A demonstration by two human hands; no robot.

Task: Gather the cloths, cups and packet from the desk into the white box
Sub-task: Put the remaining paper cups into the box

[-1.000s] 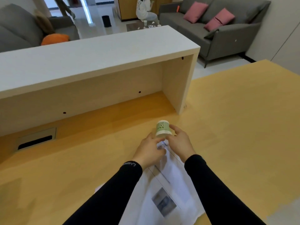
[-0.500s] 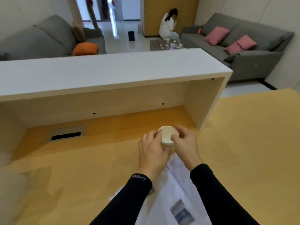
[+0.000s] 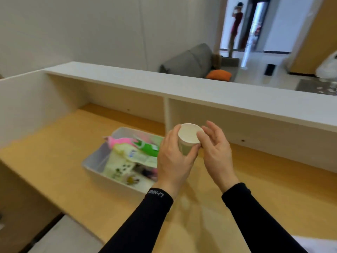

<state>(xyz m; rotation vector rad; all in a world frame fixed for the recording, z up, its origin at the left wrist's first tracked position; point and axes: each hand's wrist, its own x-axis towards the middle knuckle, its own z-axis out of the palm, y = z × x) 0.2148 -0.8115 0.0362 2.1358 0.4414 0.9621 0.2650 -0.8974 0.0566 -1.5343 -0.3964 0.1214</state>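
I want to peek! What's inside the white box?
The white box holds a pink cloth, a green packet and pale printed cloths. The left hand covers its right end, so anything there is hidden.

Above the left hand (image 3: pixel 175 157), the cup (image 3: pixel 187 137) looks like matt paper. Left of it, the box (image 3: pixel 94 168) is smooth pale plastic on a matt wood-grain desk (image 3: pixel 54 179).

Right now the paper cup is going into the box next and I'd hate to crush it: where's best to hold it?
Hold the paper cup around its side wall just under the rolled rim, probably its stiffest part, coming from the left as the left hand does. It stands upright, mouth up, so the wall is open to the hands; the right hand only steadies the rim.
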